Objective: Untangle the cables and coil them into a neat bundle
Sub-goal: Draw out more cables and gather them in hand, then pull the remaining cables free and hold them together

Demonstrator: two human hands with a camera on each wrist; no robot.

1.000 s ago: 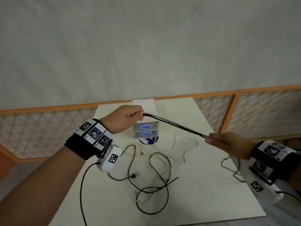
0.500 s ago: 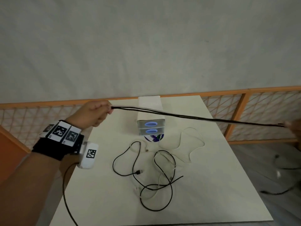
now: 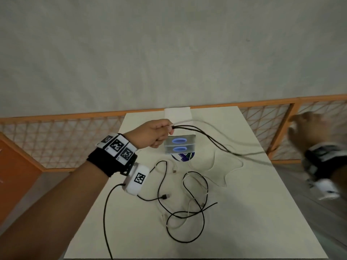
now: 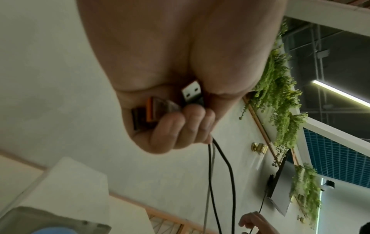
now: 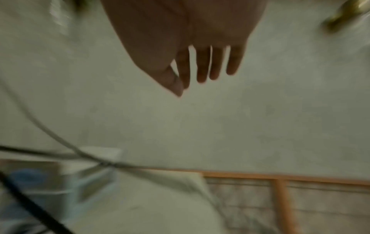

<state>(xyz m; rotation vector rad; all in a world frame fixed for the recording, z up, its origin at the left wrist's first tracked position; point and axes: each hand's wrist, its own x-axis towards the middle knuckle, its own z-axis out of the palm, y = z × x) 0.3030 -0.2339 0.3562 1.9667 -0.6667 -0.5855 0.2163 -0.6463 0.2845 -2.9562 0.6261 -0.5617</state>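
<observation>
My left hand [image 3: 155, 134] is raised over the far part of the white table [image 3: 253, 212] and grips a bunch of cable ends. The left wrist view shows its curled fingers [image 4: 180, 126] round two USB plugs [image 4: 192, 93]. From that fist the held cables [image 3: 212, 141], black ones and a pale one, sag to the right and trail off the table's right edge. My right hand [image 3: 309, 130] is blurred at the far right, fingers [image 5: 202, 66] straight and empty, apart from the cables. More black and white tangled cables [image 3: 187, 203] lie loose on the table.
A small box with two blue ovals [image 3: 180, 145] stands on the table under my left hand, with a white block [image 3: 177, 112] behind it. An orange-framed mesh fence [image 3: 272, 126] runs behind and beside the table. A black lead [image 3: 107, 212] hangs from my left wrist camera.
My right hand has let go of the cables it had stretched out to the right, so they went from taut to slack. My left hand moved back right over the box.
</observation>
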